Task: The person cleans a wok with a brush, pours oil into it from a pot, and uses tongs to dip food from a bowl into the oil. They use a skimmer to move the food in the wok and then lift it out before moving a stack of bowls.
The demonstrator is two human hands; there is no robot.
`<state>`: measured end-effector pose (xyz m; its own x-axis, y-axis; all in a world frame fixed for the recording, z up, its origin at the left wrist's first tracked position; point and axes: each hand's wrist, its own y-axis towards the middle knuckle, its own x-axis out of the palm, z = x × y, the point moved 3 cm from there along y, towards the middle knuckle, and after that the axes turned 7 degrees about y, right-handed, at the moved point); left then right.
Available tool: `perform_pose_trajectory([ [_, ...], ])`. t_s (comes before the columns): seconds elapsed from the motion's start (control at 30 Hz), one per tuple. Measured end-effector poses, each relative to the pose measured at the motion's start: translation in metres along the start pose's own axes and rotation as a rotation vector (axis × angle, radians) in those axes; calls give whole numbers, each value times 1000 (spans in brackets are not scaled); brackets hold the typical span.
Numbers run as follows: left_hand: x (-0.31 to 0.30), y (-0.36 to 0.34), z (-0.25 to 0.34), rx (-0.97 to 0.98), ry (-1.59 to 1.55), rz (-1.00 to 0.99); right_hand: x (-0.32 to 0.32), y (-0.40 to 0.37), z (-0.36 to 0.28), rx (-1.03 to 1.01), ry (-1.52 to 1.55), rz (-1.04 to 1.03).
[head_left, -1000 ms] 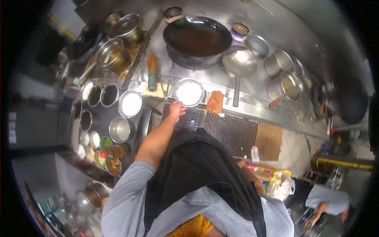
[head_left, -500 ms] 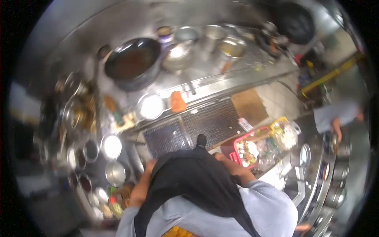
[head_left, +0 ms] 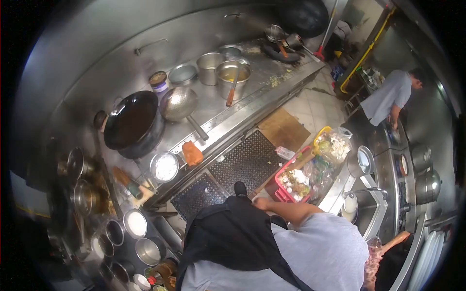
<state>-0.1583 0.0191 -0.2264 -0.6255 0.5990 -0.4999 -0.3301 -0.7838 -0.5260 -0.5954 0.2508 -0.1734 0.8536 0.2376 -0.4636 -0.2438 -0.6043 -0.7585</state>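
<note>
My right hand (head_left: pixel 261 203) hangs low at the side of my black apron (head_left: pixel 228 235), above the floor. Its fingers are too small and indistinct to make out, and I see no object in it. The nearest thing to it is the red basket (head_left: pixel 279 194), holding white scraps and clear plastic bags. My left hand is out of sight.
Along the steel counter stand a black wok (head_left: pixel 155 131) with dark liquid, a perforated strainer (head_left: pixel 179 103) and a pot with a wooden-handled ladle (head_left: pixel 232 94). Metal pots (head_left: pixel 149 250) crowd my left. At right, a co-worker (head_left: pixel 388 99) stands by another counter.
My view has turned, so the counter now slopes up to the right. My left arm has dropped out of view. The co-worker at right shows more fully.
</note>
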Motion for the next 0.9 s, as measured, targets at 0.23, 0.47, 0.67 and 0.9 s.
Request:
perform_pose_trajectory([
  [0.23,-69,-28,190,196,-469,17,16,-175,18,497,1291,-189],
  [0.47,-102,-53,325,728,-239,-23,78,-173,88,379,1046,-156],
  [0.67,-122,-90,423,917,-359,-122,92,-187,91,358,869,-138],
  [0.9,-122,-94,427,882,-479,-167,97,-185,81,327,803,-104],
])
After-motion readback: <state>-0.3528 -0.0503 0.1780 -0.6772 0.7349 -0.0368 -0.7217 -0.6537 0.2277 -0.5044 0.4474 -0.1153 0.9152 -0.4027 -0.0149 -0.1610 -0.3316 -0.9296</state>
